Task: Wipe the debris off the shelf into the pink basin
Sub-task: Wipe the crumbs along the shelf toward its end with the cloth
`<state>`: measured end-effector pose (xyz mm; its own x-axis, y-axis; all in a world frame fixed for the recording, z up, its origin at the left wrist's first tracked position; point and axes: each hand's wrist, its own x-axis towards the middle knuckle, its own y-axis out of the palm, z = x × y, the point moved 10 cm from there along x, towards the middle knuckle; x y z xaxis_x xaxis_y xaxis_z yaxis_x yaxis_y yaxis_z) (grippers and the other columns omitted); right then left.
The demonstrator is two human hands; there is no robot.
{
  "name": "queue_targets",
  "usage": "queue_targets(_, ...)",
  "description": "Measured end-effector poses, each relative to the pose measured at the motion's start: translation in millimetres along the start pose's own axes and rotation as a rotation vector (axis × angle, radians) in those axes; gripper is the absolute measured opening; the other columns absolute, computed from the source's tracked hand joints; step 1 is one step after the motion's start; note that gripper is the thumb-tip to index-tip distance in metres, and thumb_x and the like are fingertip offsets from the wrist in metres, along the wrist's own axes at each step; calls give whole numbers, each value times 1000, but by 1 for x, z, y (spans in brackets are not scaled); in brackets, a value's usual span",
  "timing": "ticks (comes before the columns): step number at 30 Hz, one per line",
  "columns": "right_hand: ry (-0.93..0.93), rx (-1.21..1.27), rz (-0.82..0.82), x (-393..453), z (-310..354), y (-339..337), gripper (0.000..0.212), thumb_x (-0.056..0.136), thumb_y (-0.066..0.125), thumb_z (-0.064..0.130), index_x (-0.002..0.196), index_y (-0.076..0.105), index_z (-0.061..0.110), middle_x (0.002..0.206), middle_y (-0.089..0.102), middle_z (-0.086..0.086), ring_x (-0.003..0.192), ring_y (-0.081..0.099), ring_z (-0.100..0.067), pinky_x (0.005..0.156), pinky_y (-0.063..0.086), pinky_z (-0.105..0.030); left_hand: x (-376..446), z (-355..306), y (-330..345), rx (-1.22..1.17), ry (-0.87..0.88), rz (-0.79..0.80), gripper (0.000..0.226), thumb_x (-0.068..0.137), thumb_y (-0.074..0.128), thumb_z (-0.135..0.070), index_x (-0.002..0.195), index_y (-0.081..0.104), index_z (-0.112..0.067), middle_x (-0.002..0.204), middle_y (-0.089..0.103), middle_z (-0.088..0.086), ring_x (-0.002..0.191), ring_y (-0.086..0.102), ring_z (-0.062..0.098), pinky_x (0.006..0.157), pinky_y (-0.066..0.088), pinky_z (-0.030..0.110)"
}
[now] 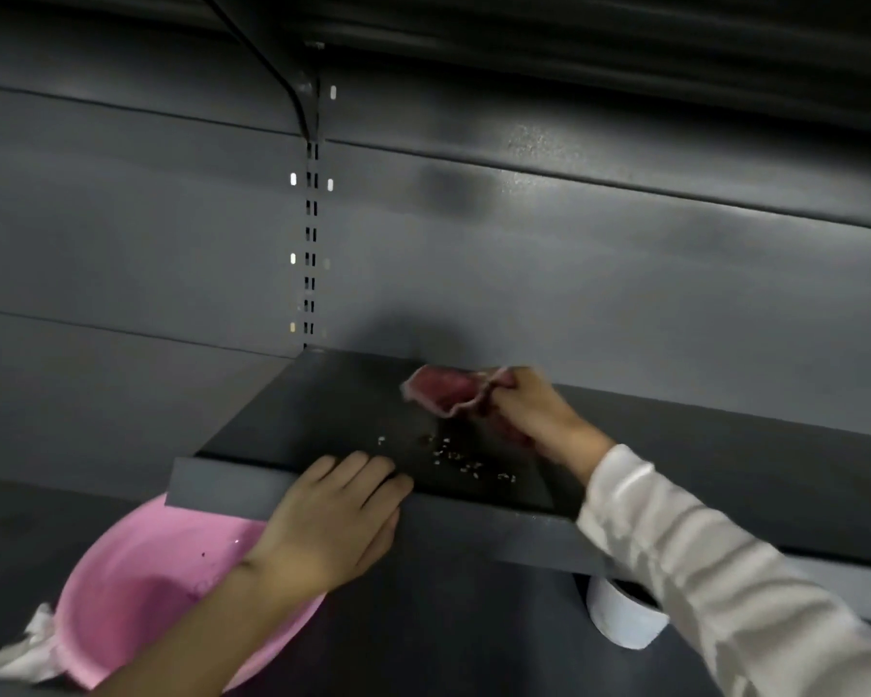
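Fingers (358, 470) of the left hand (330, 520) lie spread and flat over the front lip of the shelf (292, 420), gripping nothing, just bracing against the edge. Taking that shelf as the landmark and going left to right: below its left end sits the pink basin (152, 570), tucked partly under the lip, with a crumpled white cloth (26, 646) against its outer left side. On top of the shelf, just right of the left hand and close to the front edge, lies the debris (453, 455), a loose scatter of small pale crumbs. Behind the crumbs, towards the back of the shelf, the right hand (529, 410) is closed around a bunched red rag (443, 389), which looks to be on or just above the surface; the blur makes it hard to say which. Under the shelf's right part stands a roll of white tape (624, 616). I'd say the wiping is under way but the crumbs are not yet gathered, and none has clearly reached the edge. The next stroke needs the rag drawn forward and leftwards across the crumbs, towards the lip above the basin. The basin sits well left of the crumbs, so a straight pull forward would likely drop them beside it.
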<state>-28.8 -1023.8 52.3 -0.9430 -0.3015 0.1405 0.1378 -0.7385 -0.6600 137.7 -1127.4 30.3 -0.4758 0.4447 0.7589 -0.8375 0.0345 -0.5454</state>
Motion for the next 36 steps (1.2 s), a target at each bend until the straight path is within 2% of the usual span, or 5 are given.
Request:
queue_targets(2,78,9,-100,-9,-23,-35,29,90,46,5,106,70,3,61,62,-15,38,55,-7,38,41,-19,-3,8,-3,6,2,28,37,82,39,-24,84,75,-15,77,70,1,63,64,20,63,32,28)
queue_targets(11,586,-379,-244,-83,-91,-68,59,88,39,56,126,53,14,133,56,-13,125,49,-33,110,31,-45,-26,51,-10,-64,20,50,34,76,41,-28,83,73,-17,80,69,1,66,63,19,64,31,29)
queue_targets(19,516,-372,-203,-65,-18,14,33,90,48,8,121,58,2,129,56,-21,121,50,-33,85,38,-27,-50,83,-21,-167,61,-19,32,73,42,-27,99,58,-20,79,67,-6,68,57,14,60,41,26)
queue_targets(28,323,-356,-225,-34,54,78,34,95,37,11,117,59,-1,124,60,-24,118,55,-35,96,41,-34,-47,85,-20,-184,74,-8,33,73,42,-27,84,73,-21,79,67,-7,68,61,14,57,45,26)
queue_targets(36,531,-169,-366,-21,-29,-14,43,92,49,29,111,61,-8,112,64,-27,113,58,-39,92,45,-39,-48,90,-10,-167,74,0,30,73,45,-27,81,73,-19,76,67,-4,66,62,15,63,35,27)
